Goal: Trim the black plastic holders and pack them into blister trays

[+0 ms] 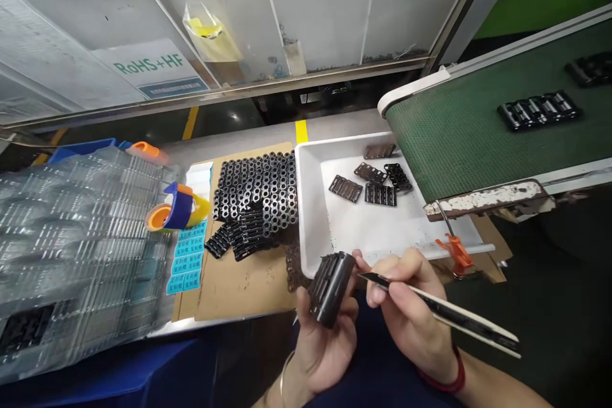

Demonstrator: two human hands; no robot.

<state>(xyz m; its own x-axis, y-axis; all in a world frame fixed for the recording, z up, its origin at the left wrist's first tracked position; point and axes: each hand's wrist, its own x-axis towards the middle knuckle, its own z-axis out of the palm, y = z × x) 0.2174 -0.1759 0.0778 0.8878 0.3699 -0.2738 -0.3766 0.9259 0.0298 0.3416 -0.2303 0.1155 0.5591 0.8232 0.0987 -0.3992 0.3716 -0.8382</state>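
In my left hand [327,344] is a black ribbed plastic part [331,290], tilted, with fingers and thumb around its edges. My right hand [414,312] grips a slim trimming knife [471,319] with a long white-and-black handle. Its dark pointed tip lies close to the part's right side; whether it touches cannot be made out. Just beyond both hands, a white tray [354,236] holds several similar black parts [380,194]. Left of the tray, many black parts [258,188] stand in tight rows on a cardboard sheet [239,290].
A green conveyor belt [444,134] with black parts slopes in from the right, its end over the tray. An orange clamp [456,255] sits below it. Stacked clear plastic trays [86,236], a tape dispenser [179,207] and blue labels [186,261] occupy the left.
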